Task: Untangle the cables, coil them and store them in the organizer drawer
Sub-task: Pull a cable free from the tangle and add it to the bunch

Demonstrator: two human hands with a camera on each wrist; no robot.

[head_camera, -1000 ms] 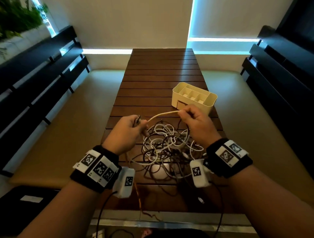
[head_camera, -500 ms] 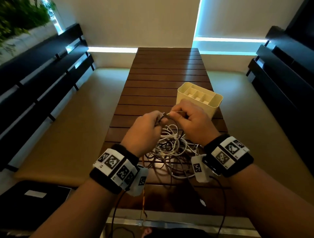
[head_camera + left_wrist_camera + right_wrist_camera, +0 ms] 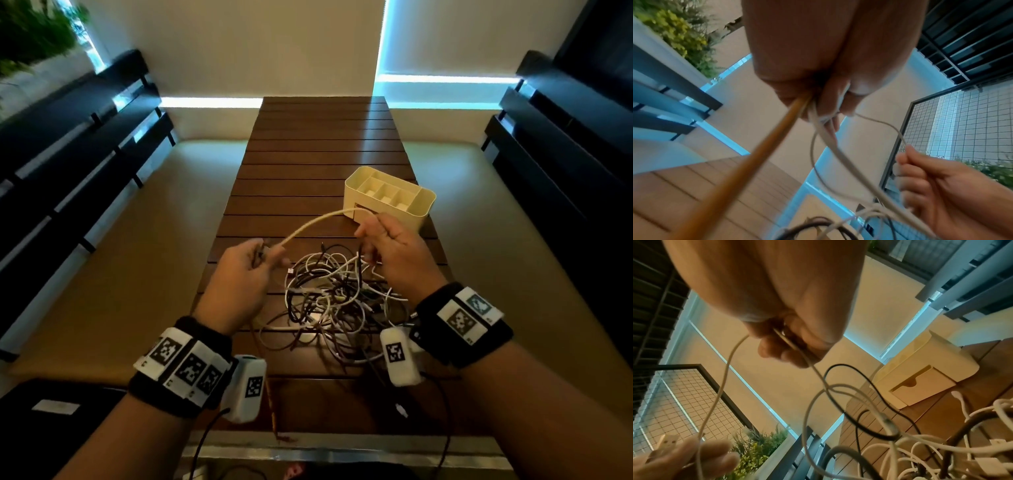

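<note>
Two hands work above one table (image 3: 308, 164). The left hand (image 3: 239, 277) has its fingers curled round one end of a white cable (image 3: 315, 221), and the left wrist view shows an orange cable (image 3: 748, 162) gripped in the same fist. The right hand (image 3: 394, 253) pinches the white cable further along, so a raised span arcs between the two hands, which are held apart. From the right hand the cable drops into the tangle (image 3: 335, 298), which lies on the table below and between the hands, nearer the right wrist. The tangle mixes white and dark cables; their number cannot be counted, the loops cross too much.

One cream organizer (image 3: 390, 198) stands just beyond the right hand. Its open top is split into several compartments, and those that show hold nothing. It has one drawer (image 3: 920, 386) in the front face, pushed in, with a finger notch at its top edge; what is inside cannot be seen.

Two dark benches (image 3: 78, 144) flank the table, one out past each hand
</note>
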